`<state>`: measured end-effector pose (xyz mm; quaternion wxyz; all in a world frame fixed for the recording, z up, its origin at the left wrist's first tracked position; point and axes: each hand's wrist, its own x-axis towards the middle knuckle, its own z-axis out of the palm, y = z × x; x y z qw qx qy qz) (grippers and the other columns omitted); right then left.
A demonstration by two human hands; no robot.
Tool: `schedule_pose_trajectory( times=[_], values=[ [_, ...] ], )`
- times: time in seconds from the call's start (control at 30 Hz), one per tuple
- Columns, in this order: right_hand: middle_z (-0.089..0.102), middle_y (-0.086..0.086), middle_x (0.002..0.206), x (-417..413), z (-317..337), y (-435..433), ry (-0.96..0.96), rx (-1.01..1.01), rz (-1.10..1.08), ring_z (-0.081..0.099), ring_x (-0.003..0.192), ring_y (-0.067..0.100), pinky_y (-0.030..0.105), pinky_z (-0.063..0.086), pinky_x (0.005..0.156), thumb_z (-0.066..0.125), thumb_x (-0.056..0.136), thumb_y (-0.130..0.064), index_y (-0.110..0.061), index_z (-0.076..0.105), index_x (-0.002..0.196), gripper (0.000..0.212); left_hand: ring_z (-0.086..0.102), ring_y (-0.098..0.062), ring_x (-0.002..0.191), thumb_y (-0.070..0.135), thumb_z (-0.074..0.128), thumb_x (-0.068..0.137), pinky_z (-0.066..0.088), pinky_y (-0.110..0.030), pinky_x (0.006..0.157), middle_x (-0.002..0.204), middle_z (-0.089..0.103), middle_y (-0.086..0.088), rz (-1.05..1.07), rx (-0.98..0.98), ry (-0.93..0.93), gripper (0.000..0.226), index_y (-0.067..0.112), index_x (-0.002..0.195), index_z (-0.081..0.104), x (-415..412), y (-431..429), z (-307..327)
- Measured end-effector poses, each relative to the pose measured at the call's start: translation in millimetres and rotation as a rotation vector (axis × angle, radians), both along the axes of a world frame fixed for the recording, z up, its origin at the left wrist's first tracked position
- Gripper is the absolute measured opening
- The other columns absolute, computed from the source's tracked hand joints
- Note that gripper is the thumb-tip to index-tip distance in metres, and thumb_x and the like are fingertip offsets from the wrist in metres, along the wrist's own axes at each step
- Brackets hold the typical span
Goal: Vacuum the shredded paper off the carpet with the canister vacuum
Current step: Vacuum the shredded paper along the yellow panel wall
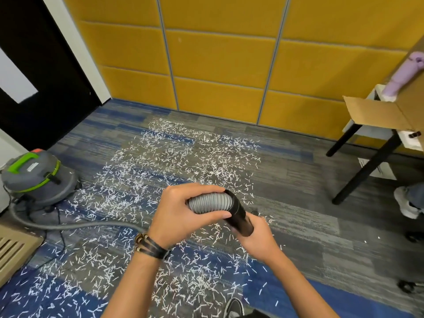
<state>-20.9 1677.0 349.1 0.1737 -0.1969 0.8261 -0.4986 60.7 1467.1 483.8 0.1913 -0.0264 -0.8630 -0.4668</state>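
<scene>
White shredded paper (183, 161) lies scattered over the blue-grey carpet (309, 221) from the yellow wall to my feet. A grey canister vacuum (36, 175) with a green handle stands at the left. Its grey ribbed hose (68, 224) runs along the floor and up to my hands. My left hand (181, 214) grips the ribbed hose end (208, 203). My right hand (257, 237) grips the black cuff (238, 212) at the hose's tip from below. Both hands hold it above the paper.
A table with black legs (364, 171) and an open cardboard box (376, 111) stands at the right. Another person's white shoe (408, 203) shows beside it. A black door (34, 65) is at the back left, a slatted vent (11, 249) at the left edge. My shoe (234, 306) is below.
</scene>
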Motion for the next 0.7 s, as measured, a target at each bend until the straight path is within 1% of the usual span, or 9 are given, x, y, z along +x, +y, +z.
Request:
schedule_pose_trajectory(
  times=[0.1, 0.17, 0.23, 0.33, 0.4, 0.47, 0.53, 0.6, 0.7],
  values=[
    [0.064, -0.005, 0.062, 5.6, 5.0, -3.4, 0.070, -0.016, -0.043, 0.049, 0.051, 0.006, 0.023, 0.039, 0.050, 0.070, 0.084, -0.004, -0.019, 0.066, 0.081, 0.016, 0.074, -0.004, 0.096, 0.051, 0.092, 0.072, 0.057, -0.020, 0.086, 0.104, 0.078, 0.020, 0.021, -0.015, 0.043, 0.048, 0.032, 0.115, 0.081, 8.0, -2.3, 4.0],
    [0.066, -0.005, 0.063, 8.8, 9.0, -7.9, 0.097, -0.049, -0.069, 0.051, 0.052, 0.006, 0.022, 0.039, 0.050, 0.072, 0.083, -0.014, -0.023, 0.066, 0.082, 0.011, 0.072, -0.003, 0.097, 0.056, 0.088, 0.074, 0.056, -0.017, 0.087, 0.105, 0.077, 0.022, 0.021, -0.056, 0.044, 0.050, 0.035, 0.119, 0.079, 12.4, -6.1, 4.4],
    [0.066, -0.006, 0.064, 12.9, 10.6, -13.8, 0.112, -0.070, -0.077, 0.052, 0.053, 0.005, 0.019, 0.038, 0.051, 0.070, 0.080, -0.022, -0.023, 0.068, 0.083, 0.004, 0.071, -0.001, 0.098, 0.057, 0.086, 0.075, 0.055, -0.018, 0.087, 0.106, 0.075, 0.024, -0.004, -0.085, -0.007, 0.050, 0.040, 0.121, 0.077, 15.4, -12.7, 2.5],
    [0.063, -0.007, 0.062, 17.6, 3.1, -22.1, 0.094, -0.026, -0.055, 0.052, 0.052, 0.005, 0.017, 0.038, 0.052, 0.071, 0.080, -0.012, -0.020, 0.067, 0.084, 0.010, 0.069, 0.003, 0.096, 0.054, 0.089, 0.074, 0.053, -0.016, 0.085, 0.101, 0.071, 0.029, -0.025, -0.101, -0.081, 0.049, 0.043, 0.120, 0.075, 19.6, -21.2, -7.9],
    [0.060, -0.010, 0.060, 24.1, -2.9, -26.4, 0.050, 0.011, -0.044, 0.049, 0.051, 0.004, 0.018, 0.037, 0.052, 0.071, 0.082, -0.002, -0.024, 0.064, 0.080, 0.023, 0.069, 0.001, 0.094, 0.054, 0.090, 0.073, 0.054, -0.017, 0.083, 0.100, 0.072, 0.028, -0.034, -0.083, -0.100, 0.049, 0.043, 0.118, 0.076, 25.2, -25.3, -15.7],
    [0.058, -0.013, 0.058, 33.8, -8.5, -30.0, 0.042, 0.023, -0.055, 0.047, 0.051, 0.004, 0.018, 0.036, 0.051, 0.072, 0.082, 0.001, -0.026, 0.062, 0.078, 0.029, 0.070, -0.002, 0.094, 0.055, 0.089, 0.072, 0.058, -0.021, 0.082, 0.100, 0.074, 0.025, -0.052, -0.047, -0.113, 0.050, 0.044, 0.118, 0.076, 31.6, -30.6, -19.9],
    [0.058, -0.006, 0.059, 45.5, -13.6, -32.8, 0.042, 0.014, -0.069, 0.045, 0.052, 0.004, 0.021, 0.036, 0.051, 0.071, 0.080, 0.000, -0.018, 0.063, 0.077, 0.020, 0.071, -0.002, 0.096, 0.052, 0.092, 0.070, 0.058, -0.020, 0.084, 0.103, 0.075, 0.025, -0.084, -0.010, -0.110, 0.050, 0.041, 0.116, 0.078, 36.0, -37.5, -20.3],
    [0.061, 0.002, 0.062, 54.8, -16.4, -35.0, 0.039, 0.017, -0.081, 0.046, 0.053, 0.005, 0.025, 0.038, 0.051, 0.071, 0.079, -0.003, -0.012, 0.064, 0.079, 0.011, 0.072, 0.000, 0.098, 0.046, 0.095, 0.068, 0.055, -0.016, 0.086, 0.107, 0.074, 0.028, -0.112, 0.012, -0.096, 0.048, 0.039, 0.113, 0.079, 40.7, -43.8, -19.6],
    [0.060, -0.004, 0.059, 57.3, -12.6, -37.4, 0.042, 0.043, -0.090, 0.046, 0.051, 0.004, 0.021, 0.037, 0.050, 0.071, 0.078, 0.002, -0.013, 0.066, 0.079, 0.017, 0.072, -0.001, 0.097, 0.049, 0.095, 0.069, 0.055, -0.016, 0.086, 0.104, 0.076, 0.026, -0.088, 0.020, -0.069, 0.048, 0.038, 0.113, 0.079, 48.4, -46.0, -19.7]
  ],
)
